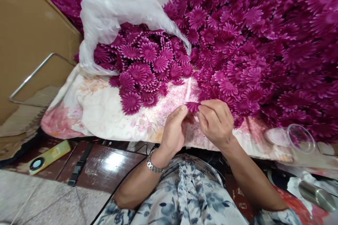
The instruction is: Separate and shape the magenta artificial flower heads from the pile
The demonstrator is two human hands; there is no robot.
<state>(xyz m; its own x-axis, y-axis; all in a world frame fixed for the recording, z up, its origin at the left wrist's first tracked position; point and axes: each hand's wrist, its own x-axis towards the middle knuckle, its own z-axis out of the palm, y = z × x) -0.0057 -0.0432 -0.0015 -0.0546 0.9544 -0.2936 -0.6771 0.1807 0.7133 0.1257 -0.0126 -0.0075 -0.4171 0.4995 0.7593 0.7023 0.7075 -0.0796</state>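
Between my two hands is a magenta artificial flower [193,106], its petals showing above my fingers. My left hand [174,126] pinches its left side between thumb and fingers. On the other side, the closed fingers of my right hand [217,119] grip the flower's right edge. The underside of the flower is hidden by my fingers. Ahead and to the left, a white plastic bag [102,12] lies open with loose flower pieces [148,52] spilling out of its mouth. A large heap of similar flowers [253,42] rises to the right.
Floral cloth [105,112] covers the work surface. A clear plastic cup [301,139] lies near the right front edge, and a metal tumbler [317,195] is lower right. At left are a cardboard box [31,14], a metal wire frame [31,75] and a yellow phone [50,157].
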